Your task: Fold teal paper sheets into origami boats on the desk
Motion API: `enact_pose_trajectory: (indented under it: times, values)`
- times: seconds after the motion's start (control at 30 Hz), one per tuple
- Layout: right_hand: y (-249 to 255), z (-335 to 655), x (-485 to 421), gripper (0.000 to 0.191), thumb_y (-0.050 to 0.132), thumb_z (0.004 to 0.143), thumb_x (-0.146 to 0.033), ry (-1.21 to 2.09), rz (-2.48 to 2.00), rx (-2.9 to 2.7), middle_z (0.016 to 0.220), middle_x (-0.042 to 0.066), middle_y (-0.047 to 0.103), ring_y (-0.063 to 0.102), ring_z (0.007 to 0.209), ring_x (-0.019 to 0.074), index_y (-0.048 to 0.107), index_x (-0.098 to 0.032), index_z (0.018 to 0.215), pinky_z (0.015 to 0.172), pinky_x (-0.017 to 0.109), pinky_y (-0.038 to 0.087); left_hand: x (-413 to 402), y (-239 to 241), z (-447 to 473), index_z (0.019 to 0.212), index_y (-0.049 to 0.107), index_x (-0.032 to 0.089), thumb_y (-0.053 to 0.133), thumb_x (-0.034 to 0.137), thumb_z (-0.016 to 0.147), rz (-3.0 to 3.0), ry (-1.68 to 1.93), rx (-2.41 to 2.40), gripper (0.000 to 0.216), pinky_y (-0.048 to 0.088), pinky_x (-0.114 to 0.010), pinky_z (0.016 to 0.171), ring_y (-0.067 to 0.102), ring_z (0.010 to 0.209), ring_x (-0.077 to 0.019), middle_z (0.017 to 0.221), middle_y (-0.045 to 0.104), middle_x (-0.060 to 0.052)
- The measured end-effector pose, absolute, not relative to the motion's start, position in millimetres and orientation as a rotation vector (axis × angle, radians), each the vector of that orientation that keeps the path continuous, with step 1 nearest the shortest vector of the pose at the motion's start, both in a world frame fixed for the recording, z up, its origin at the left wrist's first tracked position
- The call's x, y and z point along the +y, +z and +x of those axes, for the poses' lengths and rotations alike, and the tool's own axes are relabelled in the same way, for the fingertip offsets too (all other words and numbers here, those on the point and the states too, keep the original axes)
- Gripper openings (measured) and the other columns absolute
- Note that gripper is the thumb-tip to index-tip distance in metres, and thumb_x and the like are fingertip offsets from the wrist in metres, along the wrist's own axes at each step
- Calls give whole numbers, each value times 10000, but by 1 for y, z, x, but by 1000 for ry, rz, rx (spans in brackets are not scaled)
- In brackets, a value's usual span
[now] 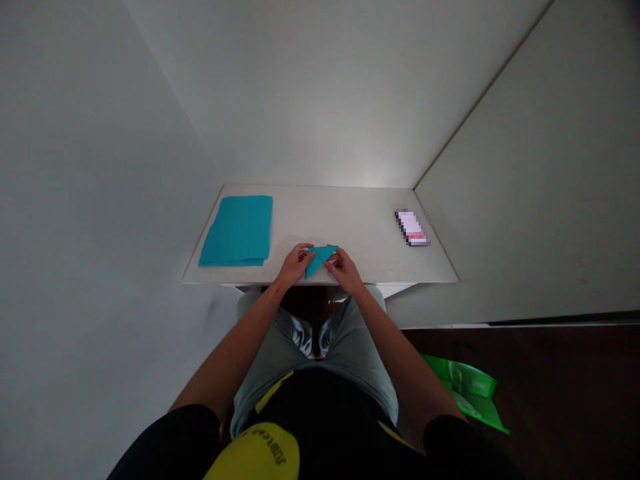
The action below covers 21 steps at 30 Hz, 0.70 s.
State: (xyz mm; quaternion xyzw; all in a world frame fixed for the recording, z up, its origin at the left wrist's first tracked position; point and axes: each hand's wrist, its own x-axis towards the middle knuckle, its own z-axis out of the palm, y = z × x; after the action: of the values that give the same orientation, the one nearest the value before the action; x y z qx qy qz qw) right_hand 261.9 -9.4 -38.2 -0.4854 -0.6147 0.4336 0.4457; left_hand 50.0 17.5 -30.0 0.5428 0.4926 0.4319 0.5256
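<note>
A small piece of folded turquoise paper (320, 257) is held between my two hands, just above the front edge of the white table. It has pointed corners, one at the upper right and one toward the bottom left. My left hand (297, 263) pinches its left side, with the thumb lying on top of the paper. My right hand (345, 269) grips the right side, fingers closed near the upper right corner and the lower edge. Parts of the paper are covered by my fingers.
A stack of turquoise paper sheets (237, 230) lies on the left of the white table (340, 210). On the right is a phone (413, 228), blurred into pixels. Walls border the table at the back and sides. A green plastic object (470, 387) sits on the dark floor.
</note>
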Motion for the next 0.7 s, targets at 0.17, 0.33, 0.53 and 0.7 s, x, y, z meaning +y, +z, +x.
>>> enact_pose_trajectory:
  times: [0.17, 0.33, 0.53, 0.7]
  values:
    - [-32, 265, -12, 693, 774, 918, -553, 1157, -1125, -1516, 984, 10, 752, 636, 738, 166, 577, -289, 1528, 729, 326, 537, 20, -29, 50, 1258, 675, 185, 693, 562, 972, 1249, 981, 1179, 474, 478, -249, 619, 620, 691, -150, 838, 718, -22]
    - [-30, 267, -11, 714, 777, 912, -518, 1207, -1093, -1482, 958, 6, 739, 652, 748, 168, 567, -284, 1554, 747, 333, 534, 20, -27, 50, 1234, 672, 187, 743, 515, 944, 1195, 950, 1153, 444, 484, -231, 591, 622, 678, -138, 834, 722, -10]
    - [-38, 266, -10, 658, 755, 889, -468, 1164, -1153, -1466, 1043, 26, 761, 679, 814, 189, 594, -280, 1499, 788, 351, 583, 19, -25, 49, 1187, 677, 195, 815, 593, 859, 1184, 927, 1111, 534, 516, -234, 602, 676, 727, -156, 863, 757, -22]
    - [-37, 261, -11, 413, 765, 862, -388, 1023, -1336, -1549, 1057, 32, 804, 732, 974, 252, 730, -301, 1264, 884, 409, 619, 15, -22, 46, 1199, 716, 185, 825, 670, 814, 1280, 879, 1050, 628, 558, -269, 647, 711, 797, -186, 940, 790, -61]
